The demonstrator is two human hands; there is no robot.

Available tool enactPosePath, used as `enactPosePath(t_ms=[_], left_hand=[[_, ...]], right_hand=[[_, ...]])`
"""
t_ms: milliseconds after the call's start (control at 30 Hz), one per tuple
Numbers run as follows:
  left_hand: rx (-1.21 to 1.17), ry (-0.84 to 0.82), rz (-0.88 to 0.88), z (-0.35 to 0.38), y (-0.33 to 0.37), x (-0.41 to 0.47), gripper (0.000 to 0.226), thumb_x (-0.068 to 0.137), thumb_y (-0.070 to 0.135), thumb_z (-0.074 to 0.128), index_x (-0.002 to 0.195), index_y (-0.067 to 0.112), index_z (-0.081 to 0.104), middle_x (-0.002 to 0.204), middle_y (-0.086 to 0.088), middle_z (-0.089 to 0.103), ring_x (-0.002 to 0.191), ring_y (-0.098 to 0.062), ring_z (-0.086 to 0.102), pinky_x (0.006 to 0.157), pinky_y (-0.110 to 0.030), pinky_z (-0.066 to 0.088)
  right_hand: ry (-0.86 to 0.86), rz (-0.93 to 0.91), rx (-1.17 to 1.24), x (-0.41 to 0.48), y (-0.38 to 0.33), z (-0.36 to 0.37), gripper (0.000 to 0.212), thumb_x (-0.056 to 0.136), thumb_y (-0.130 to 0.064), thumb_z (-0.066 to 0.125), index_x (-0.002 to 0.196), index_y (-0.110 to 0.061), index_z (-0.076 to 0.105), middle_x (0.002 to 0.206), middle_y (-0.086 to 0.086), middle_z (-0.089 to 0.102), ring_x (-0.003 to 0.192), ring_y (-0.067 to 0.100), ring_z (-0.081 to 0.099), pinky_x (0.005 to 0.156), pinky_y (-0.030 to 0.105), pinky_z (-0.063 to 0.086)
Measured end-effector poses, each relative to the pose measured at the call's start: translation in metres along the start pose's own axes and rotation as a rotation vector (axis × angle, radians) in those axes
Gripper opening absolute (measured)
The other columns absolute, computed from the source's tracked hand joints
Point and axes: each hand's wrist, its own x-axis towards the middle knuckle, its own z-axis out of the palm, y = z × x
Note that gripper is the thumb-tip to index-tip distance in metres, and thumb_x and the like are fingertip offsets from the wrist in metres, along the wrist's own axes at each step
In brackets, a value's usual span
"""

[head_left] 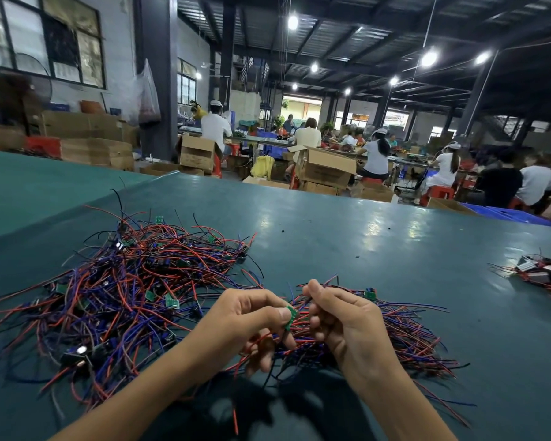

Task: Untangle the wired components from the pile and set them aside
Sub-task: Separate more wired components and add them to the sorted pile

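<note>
A big tangled pile of red, blue and black wires [124, 281] with small green boards lies on the green table at the left. A smaller, straighter bundle of wired components [404, 332] lies at the right, under my hands. My left hand [245, 319] pinches a small green circuit board [290, 315] between thumb and forefinger, with red and black wires trailing below it. My right hand [341, 319] is curled, its fingers gripping wires next to that board.
The green table [347, 237] stretches far ahead and to the right. A small heap of other wired parts [541, 275] lies near the right edge. Beyond the table stand cardboard boxes [325, 170], and seated workers are at benches.
</note>
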Motion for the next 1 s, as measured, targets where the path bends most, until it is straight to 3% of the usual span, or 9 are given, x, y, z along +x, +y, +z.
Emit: enactPosePath(t_ms=[200,467,533,633,667,800,867,1000], left_hand=[[0.019,-0.017,-0.008,0.002,-0.003,0.002,0.021,0.087,0.019,0.067,0.089,-0.001,0.060,0.076,-0.023,0.070,0.038,-0.019,0.054,0.037,-0.019,0.039],[0.090,-0.074,0.007,0.003,-0.001,-0.002,0.009,0.085,0.023,0.069,0.086,0.014,0.068,0.072,-0.018,0.071,0.038,-0.017,0.053,0.039,-0.024,0.036],[0.096,-0.078,0.009,0.003,0.000,-0.003,0.015,0.085,0.024,0.070,0.087,0.010,0.066,0.073,-0.016,0.071,0.046,-0.025,0.056,0.046,-0.032,0.041],[0.105,-0.062,0.037,0.004,-0.001,-0.004,0.017,0.084,0.025,0.071,0.087,0.008,0.068,0.074,-0.017,0.070,0.068,-0.045,0.058,0.059,-0.061,0.041],[0.100,-0.060,0.045,0.004,-0.001,-0.004,0.017,0.084,0.025,0.072,0.087,0.009,0.068,0.074,-0.017,0.069,0.068,-0.045,0.058,0.060,-0.063,0.041],[0.114,-0.091,0.049,-0.002,-0.001,-0.004,0.019,0.079,0.027,0.072,0.084,0.009,0.070,0.068,-0.005,0.066,0.058,-0.025,0.057,0.053,-0.032,0.042],[0.114,-0.093,0.053,-0.004,-0.002,-0.004,0.017,0.077,0.025,0.070,0.084,0.009,0.071,0.068,-0.004,0.066,0.060,-0.021,0.058,0.053,-0.025,0.042],[-0.110,-0.092,0.038,-0.003,-0.002,0.000,0.020,0.078,0.020,0.067,0.091,0.004,0.070,0.068,-0.022,0.064,0.041,-0.021,0.057,0.038,-0.021,0.045]], right_hand=[[0.050,-0.090,-0.124,0.003,0.005,-0.005,0.037,0.068,-0.031,0.085,0.076,0.004,0.076,0.061,0.011,0.060,0.049,0.019,0.053,0.045,0.026,0.043],[0.193,-0.213,-0.240,0.011,0.000,-0.025,0.033,0.071,-0.029,0.084,0.064,0.001,0.072,0.062,0.014,0.061,0.052,0.023,0.056,0.045,0.030,0.045],[0.234,-0.218,-0.216,0.013,-0.003,-0.030,0.032,0.071,-0.028,0.084,0.067,0.002,0.073,0.062,0.016,0.062,0.052,0.024,0.058,0.045,0.031,0.048],[0.280,-0.273,-0.220,0.014,-0.006,-0.035,0.023,0.079,-0.020,0.083,0.071,0.001,0.076,0.063,0.019,0.065,0.052,0.026,0.061,0.048,0.031,0.053],[0.288,-0.300,-0.235,0.015,-0.006,-0.035,0.021,0.081,-0.018,0.082,0.072,0.000,0.077,0.063,0.019,0.067,0.051,0.025,0.062,0.048,0.031,0.054],[0.359,-0.348,-0.195,0.015,-0.008,-0.037,0.013,0.083,-0.013,0.081,0.077,-0.002,0.080,0.068,0.020,0.070,0.052,0.025,0.064,0.050,0.032,0.057],[0.387,-0.353,-0.128,0.016,-0.008,-0.040,0.011,0.082,-0.010,0.081,0.080,0.000,0.079,0.072,0.021,0.069,0.055,0.024,0.065,0.049,0.030,0.057],[0.359,-0.331,-0.025,0.015,-0.003,-0.036,0.023,0.086,-0.023,0.076,0.095,-0.001,0.077,0.080,0.021,0.071,0.063,0.028,0.068,0.047,0.031,0.057]])
